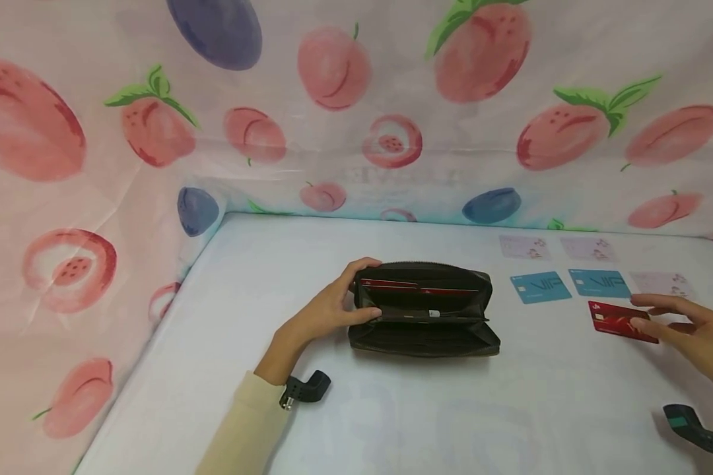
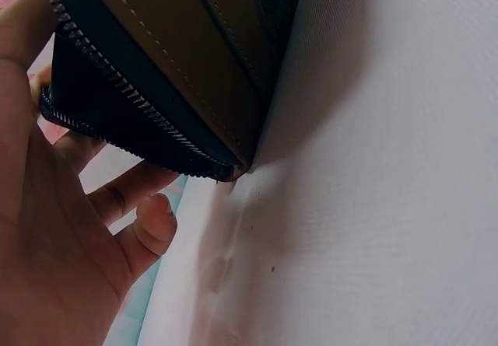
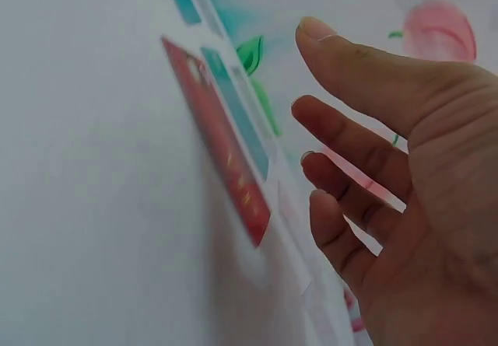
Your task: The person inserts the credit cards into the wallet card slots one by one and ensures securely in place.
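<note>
My left hand (image 1: 329, 305) grips the left end of a dark zip-around wallet (image 1: 424, 344), thumb inside the opening and fingers behind. The wallet gapes, and two red-edged cards (image 1: 389, 284) show in its back slot. The left wrist view shows its zipper teeth and brown stitched outer side (image 2: 167, 43). At the right, my right hand (image 1: 695, 330) is over a red card (image 1: 614, 319) lying on the white table. Its thumb and fingers are spread, with a gap between them and the red card (image 3: 218, 140) in the right wrist view.
Two blue VIP cards (image 1: 541, 287) lie just behind the red card. Three pale pink cards (image 1: 524, 247) are placed around them, towards the table's back right. A fruit-printed cloth (image 1: 333, 165) rises along the back and left edges of the white table (image 1: 440, 415).
</note>
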A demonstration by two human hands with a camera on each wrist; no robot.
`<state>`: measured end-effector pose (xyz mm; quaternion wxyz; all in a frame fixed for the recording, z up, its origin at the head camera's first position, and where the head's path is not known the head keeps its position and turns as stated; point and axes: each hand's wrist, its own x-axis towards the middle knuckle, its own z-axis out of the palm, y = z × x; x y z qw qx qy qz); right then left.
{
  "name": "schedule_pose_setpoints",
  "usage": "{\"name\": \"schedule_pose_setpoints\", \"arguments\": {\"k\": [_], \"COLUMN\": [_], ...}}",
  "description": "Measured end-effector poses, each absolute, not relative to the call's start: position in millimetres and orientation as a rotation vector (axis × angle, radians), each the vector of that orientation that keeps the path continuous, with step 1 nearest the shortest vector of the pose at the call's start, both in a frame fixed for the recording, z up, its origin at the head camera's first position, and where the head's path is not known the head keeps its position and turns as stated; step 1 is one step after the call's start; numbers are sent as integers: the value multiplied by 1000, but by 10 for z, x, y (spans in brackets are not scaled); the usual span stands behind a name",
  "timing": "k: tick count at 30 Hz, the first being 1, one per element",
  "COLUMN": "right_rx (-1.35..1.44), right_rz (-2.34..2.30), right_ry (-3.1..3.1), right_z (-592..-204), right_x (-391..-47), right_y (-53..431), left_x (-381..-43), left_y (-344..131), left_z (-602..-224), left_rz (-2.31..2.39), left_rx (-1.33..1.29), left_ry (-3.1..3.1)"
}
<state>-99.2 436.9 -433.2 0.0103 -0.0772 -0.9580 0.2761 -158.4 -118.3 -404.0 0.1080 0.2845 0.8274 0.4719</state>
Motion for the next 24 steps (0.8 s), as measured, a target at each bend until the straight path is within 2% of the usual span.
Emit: {"name": "schedule_pose_setpoints", "arguments": {"k": [4,10,24], "right_rx": [-334,-393,-236], "right_rz": [852,844,774], "right_ry": [-3008,-2986,-2950], "right_z": [-4544,-4606,-4584], "right_x": [-1005,-954,-910], "right_y": [4547,4566,4477], "left_x": [-1581,-1573,-1580], "left_y": [-1189,-1183,-1188], "left_z": [-4033,-4017,-4024], "left_rz": [1382,1370,1375], "left_rx": [832,848,857], "left_ry": [2436,2453,2448]}}
